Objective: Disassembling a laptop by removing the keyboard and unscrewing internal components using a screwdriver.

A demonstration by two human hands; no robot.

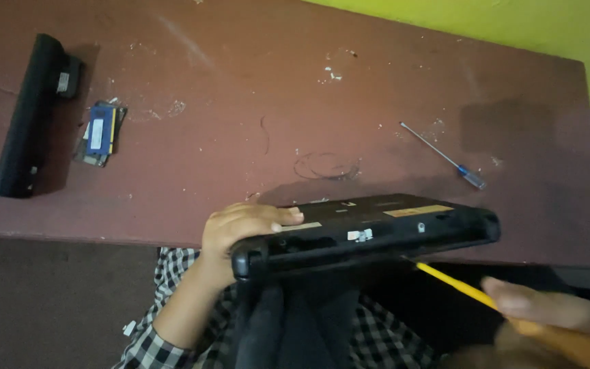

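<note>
A black laptop (370, 232) is held on edge over my lap at the near edge of the brown table (254, 82), its underside facing up. My left hand (240, 229) grips its left end, thumb lying across the top. At the lower right, my right hand (554, 318) is closed on a yellow-handled tool (455, 281). The tool's tip reaches under the laptop's right side; the tip itself is hidden.
A long black laptop battery (27, 116) lies at the table's far left, with blue memory modules (100, 133) beside it. A small screwdriver with a blue handle (445, 156) lies at the right. A yellow-green wall runs behind the table.
</note>
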